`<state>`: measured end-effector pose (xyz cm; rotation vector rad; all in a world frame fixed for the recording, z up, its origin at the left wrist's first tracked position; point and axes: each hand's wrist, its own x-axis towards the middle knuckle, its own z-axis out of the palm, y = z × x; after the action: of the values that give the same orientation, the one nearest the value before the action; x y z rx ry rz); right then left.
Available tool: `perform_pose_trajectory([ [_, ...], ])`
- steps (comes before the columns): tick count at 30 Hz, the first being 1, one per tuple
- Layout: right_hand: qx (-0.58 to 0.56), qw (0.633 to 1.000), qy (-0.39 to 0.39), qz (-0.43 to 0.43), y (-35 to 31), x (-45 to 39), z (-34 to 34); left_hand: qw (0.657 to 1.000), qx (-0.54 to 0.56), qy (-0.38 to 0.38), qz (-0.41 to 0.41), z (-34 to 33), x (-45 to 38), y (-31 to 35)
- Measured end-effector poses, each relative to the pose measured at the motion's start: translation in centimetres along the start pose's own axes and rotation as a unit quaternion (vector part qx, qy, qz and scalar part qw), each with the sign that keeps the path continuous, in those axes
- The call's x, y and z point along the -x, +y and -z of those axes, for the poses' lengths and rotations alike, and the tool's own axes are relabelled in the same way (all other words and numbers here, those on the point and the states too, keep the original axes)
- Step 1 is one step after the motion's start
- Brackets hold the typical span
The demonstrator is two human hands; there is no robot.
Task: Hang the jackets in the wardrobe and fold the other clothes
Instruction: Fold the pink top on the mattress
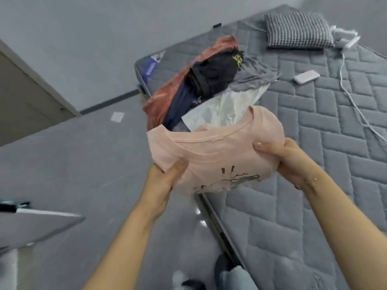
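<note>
Head view: a pink T-shirt (215,151) is held up over the mattress (314,143) edge, gripped at each side by the left hand (167,181) and right hand (287,158), fingers curled into the cloth. It is judged light, soft and limp; the shoulder seams are best pinched

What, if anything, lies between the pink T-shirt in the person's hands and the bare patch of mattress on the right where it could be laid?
Nothing visible. Both the left hand and right hand grip the pink T-shirt above the mattress edge; the quilted surface beside it is bare. The clothes pile lies farther back.
</note>
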<state>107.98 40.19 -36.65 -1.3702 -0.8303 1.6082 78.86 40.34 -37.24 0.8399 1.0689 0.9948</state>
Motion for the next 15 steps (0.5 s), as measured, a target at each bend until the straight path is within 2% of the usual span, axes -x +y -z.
perform_pose_trajectory([
  [4,0.025,0.993,-0.097,0.055,-8.6,-0.7,-11.9,0.994,-0.001,0.084,-0.073,6.7,4.9,10.7],
  [8,0.062,0.973,-0.2,0.099,-15.3,-0.3,-23.7,0.97,0.009,0.202,-0.136,12.3,11.3,19.3],
  [15,0.094,0.901,-0.404,0.124,-22.1,1.1,-43.3,0.873,0.029,0.394,-0.287,18.8,23.8,29.1],
])
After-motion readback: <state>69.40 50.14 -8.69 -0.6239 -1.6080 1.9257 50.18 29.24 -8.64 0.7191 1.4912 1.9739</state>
